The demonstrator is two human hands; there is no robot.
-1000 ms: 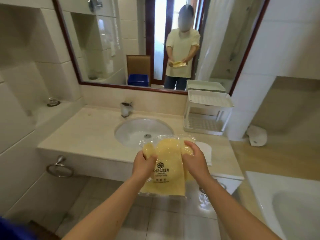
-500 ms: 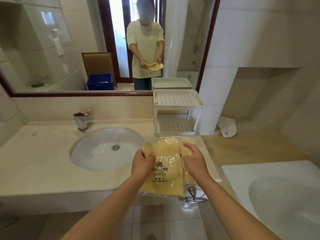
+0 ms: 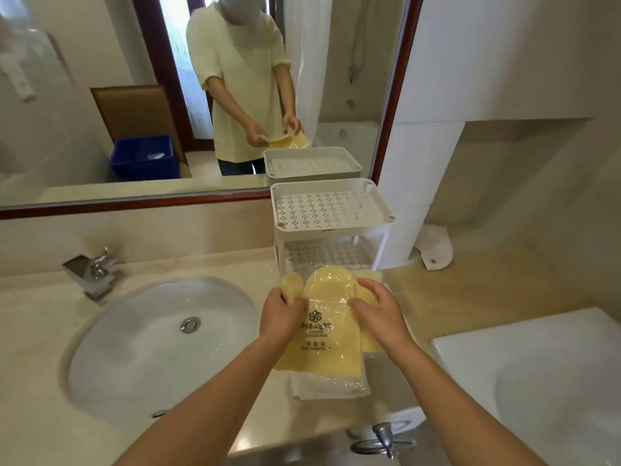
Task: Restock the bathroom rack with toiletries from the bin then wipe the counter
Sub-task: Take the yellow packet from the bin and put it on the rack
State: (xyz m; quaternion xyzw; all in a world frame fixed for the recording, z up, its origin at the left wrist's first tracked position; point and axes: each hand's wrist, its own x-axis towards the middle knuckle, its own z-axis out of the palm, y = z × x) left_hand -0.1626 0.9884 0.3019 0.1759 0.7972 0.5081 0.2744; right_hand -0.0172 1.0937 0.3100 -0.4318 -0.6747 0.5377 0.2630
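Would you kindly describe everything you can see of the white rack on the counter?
The white rack looks like plastic, with two tiers: square trays with raised rims and perforated floors, joined by corner posts. It stands upright on the counter against the mirror, right of the sink. Both visible shelves hold nothing. The wrapped yellow packet, held by both hands, overlaps its lower front edge; contact is unclear.

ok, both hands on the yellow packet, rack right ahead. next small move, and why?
Probably carry the yellow packet forward and lay it on the rack: both the left hand and right hand grip it just short of the rack, whose shelves look bare.
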